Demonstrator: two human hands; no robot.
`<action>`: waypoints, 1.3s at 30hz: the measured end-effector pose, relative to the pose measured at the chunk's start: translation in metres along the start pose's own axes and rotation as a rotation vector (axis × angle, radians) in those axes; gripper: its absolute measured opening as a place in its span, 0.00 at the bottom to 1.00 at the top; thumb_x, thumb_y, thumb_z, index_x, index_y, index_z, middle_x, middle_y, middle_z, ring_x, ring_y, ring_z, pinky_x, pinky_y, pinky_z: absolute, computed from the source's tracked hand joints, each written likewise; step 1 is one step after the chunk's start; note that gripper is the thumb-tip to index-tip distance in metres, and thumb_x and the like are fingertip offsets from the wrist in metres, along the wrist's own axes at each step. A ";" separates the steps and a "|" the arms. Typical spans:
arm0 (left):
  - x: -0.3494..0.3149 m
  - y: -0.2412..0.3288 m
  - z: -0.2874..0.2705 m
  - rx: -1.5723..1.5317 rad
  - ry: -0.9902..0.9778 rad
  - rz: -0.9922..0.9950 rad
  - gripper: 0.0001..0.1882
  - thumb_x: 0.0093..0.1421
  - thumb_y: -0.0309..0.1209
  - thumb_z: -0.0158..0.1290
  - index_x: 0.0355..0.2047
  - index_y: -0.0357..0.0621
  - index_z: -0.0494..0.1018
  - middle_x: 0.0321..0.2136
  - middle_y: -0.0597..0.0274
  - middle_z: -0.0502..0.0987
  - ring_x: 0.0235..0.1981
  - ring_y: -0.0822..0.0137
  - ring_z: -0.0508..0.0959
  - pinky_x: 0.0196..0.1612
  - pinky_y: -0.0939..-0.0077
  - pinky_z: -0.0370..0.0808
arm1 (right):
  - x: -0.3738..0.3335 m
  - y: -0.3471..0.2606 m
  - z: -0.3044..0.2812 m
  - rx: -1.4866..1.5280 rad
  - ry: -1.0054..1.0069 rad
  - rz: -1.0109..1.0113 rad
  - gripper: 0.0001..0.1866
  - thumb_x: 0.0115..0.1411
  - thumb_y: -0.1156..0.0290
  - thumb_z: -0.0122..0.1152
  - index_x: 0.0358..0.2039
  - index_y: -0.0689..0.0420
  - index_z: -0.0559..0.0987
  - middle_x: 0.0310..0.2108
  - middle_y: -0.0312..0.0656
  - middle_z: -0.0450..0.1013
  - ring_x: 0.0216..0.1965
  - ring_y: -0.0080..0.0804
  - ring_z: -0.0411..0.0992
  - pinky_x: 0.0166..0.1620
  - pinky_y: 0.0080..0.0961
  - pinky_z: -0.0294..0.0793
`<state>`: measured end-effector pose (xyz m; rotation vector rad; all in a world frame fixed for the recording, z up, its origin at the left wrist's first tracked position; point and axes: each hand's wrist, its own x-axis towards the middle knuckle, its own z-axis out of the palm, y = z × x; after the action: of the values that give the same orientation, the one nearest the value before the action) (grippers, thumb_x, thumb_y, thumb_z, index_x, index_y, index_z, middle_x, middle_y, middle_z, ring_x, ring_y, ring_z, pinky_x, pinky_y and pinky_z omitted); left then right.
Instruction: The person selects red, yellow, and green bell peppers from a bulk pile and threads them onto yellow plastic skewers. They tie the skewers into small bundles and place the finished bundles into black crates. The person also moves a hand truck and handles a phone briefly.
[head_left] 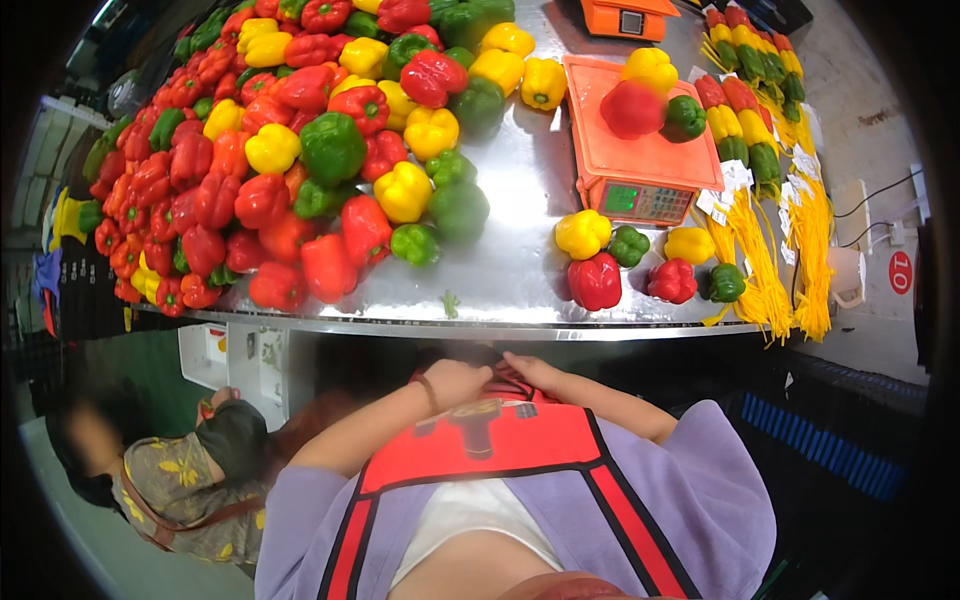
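My left hand [455, 382] and my right hand [525, 370] rest close together on the upper edge of my red apron [490, 440], below the steel table's front edge [470, 325]. Neither hand holds a pepper; the fingers curl against the apron cloth. Nearest on the table are a red pepper [595, 282], a yellow pepper [582, 234] and a small green pepper [628, 245]. An orange scale [640, 150] carries a red, a yellow and a green pepper.
A big heap of red, yellow and green peppers [290, 150] fills the table's left half. Bundles of yellow ties [790, 250] and rows of packed peppers [745, 90] lie at right. Another person [170, 470] crouches at lower left.
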<state>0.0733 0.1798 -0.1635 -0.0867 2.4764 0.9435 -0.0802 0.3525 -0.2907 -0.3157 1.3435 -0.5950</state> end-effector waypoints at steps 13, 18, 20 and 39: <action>-0.059 0.041 0.054 -0.055 0.202 0.054 0.11 0.58 0.33 0.47 0.42 0.48 0.68 0.31 0.55 0.78 0.34 0.53 0.79 0.34 0.62 0.75 | -0.041 0.016 0.051 0.467 -0.267 0.112 0.21 0.65 0.59 0.52 0.52 0.60 0.72 0.47 0.39 0.73 0.45 0.26 0.72 0.49 0.24 0.71; -0.126 0.043 0.135 -0.300 0.272 -0.169 0.14 0.57 0.36 0.50 0.44 0.49 0.70 0.35 0.53 0.78 0.37 0.51 0.78 0.39 0.62 0.75 | -0.014 0.079 0.106 -0.106 -0.315 -0.284 0.20 0.64 0.57 0.54 0.48 0.60 0.74 0.43 0.39 0.75 0.41 0.25 0.73 0.45 0.24 0.72; -0.169 0.038 0.174 -0.356 0.327 -0.220 0.13 0.55 0.38 0.53 0.38 0.46 0.72 0.33 0.51 0.78 0.35 0.49 0.78 0.37 0.59 0.74 | -0.033 0.054 0.152 -0.016 -0.401 -0.115 0.20 0.64 0.58 0.55 0.47 0.61 0.75 0.41 0.40 0.75 0.40 0.24 0.73 0.44 0.23 0.72; -0.314 0.081 0.155 -1.306 1.878 -0.267 0.11 0.65 0.32 0.49 0.42 0.37 0.73 0.31 0.77 0.71 0.33 0.84 0.66 0.39 0.87 0.66 | -0.004 -0.030 0.259 -0.216 -0.230 -0.501 0.19 0.66 0.59 0.50 0.41 0.63 0.77 0.33 0.38 0.76 0.37 0.22 0.72 0.41 0.20 0.70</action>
<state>0.3964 0.3065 -0.0687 -2.5553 1.9099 2.9132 0.1638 0.2992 -0.2159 -0.8876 1.1069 -0.8012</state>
